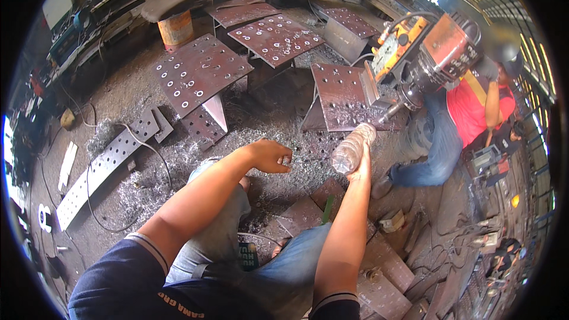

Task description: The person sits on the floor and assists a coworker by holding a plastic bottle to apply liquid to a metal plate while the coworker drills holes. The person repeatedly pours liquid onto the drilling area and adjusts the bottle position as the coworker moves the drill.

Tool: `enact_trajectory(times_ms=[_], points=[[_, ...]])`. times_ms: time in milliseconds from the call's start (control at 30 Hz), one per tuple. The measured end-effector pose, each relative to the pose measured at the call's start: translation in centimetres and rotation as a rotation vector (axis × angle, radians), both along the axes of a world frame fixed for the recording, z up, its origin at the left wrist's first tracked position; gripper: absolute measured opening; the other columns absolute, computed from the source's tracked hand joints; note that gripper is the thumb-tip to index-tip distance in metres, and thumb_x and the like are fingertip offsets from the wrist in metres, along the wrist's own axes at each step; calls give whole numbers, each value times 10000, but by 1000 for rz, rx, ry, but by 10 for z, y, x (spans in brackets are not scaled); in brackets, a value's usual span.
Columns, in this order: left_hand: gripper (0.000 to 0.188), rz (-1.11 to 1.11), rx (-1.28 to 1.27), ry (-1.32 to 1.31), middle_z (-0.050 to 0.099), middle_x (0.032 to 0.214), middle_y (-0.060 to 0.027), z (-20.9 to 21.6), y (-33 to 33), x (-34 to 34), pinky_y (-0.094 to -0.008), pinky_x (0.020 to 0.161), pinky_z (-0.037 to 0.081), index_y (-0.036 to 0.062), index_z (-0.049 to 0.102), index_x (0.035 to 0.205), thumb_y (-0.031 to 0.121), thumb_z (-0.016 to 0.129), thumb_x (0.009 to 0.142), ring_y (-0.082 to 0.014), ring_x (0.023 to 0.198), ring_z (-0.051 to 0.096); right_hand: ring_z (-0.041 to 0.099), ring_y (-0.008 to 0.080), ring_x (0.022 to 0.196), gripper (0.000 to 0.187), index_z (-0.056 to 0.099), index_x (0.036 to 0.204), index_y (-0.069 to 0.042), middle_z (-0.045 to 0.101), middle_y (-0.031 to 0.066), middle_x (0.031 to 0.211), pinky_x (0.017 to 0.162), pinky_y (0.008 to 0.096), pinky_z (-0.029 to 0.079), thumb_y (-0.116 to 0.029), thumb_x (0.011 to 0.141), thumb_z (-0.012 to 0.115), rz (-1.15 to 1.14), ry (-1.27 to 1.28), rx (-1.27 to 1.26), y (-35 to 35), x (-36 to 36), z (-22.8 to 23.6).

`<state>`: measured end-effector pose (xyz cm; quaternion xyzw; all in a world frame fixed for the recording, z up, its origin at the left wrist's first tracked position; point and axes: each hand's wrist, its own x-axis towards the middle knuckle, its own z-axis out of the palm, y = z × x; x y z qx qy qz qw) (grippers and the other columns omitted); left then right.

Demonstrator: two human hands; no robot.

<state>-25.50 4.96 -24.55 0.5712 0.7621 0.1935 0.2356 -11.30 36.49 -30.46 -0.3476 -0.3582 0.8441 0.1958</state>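
Observation:
A dusty clear plastic bottle [349, 153] is gripped in my right hand [363, 169], tilted so its upper end points toward the tip of the drill. That drill is a large magnetic drill press [435, 53], orange and dark, standing on a brown steel plate with drilled holes [344, 98]. The bottle's top lies just below the drill's cutter [391, 111]; whether they touch I cannot tell. My left hand [269, 156] hangs over the shavings to the left of the bottle, its fingers curled in a loose fist, with a ring-like glint on one finger.
Another person [474, 106] in a red shirt crouches behind the drill, a gloved hand on it. Drilled plates [201, 71] with ringed holes stand on supports ahead. Metal shavings [148, 195] cover the ground. A long perforated strip [101, 172] and a loose cable [168, 169] lie at left.

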Motion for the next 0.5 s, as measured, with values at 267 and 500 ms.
enact_trajectory(times_ms=[267, 500], points=[[386, -49, -34, 8, 725, 1008, -94, 17, 4, 10, -457, 827, 536, 158, 668, 1148, 467, 661, 915, -300, 957, 692, 670, 283, 1113, 742, 526, 1388, -22, 640, 144, 1298, 953, 459, 564, -567, 910, 683, -66, -46, 41, 21, -3, -22], [397, -52, -20, 18, 720, 1005, -91, 18, 0, 14, -468, 837, 525, 167, 661, 1161, 473, 662, 908, -326, 970, 686, 674, 285, 1109, 722, 527, 1382, -5, 646, 165, 1279, 942, 466, 564, -532, 918, 696, -74, -82, 76, 23, -3, -32]])
